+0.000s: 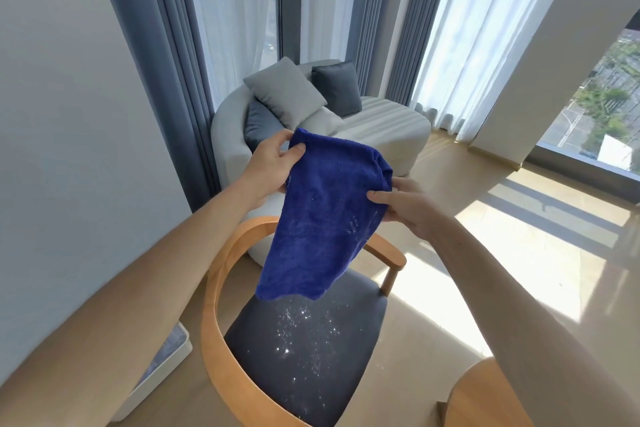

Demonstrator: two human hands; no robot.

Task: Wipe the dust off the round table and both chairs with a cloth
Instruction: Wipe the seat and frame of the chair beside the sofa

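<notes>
Hands: your left hand pinches the cloth's top left corner between thumb and fingers; your right hand grips its right edge, thumb laid across the front.
Cloth: the blue cloth hangs stretched between your hands, lifted clear above the chair, its lower end drooping toward the seat without touching it; pale specks show on its lower right part.
Chair: the wooden chair stands right below you, its curved back rail on the near left; the dark seat is scattered with white dust specks.
Table: a rounded wooden edge shows at the near right corner; you cannot tell whether it is the round table.
Beyond: a pale sofa with grey cushions sits far behind the cloth, before long curtains.
</notes>
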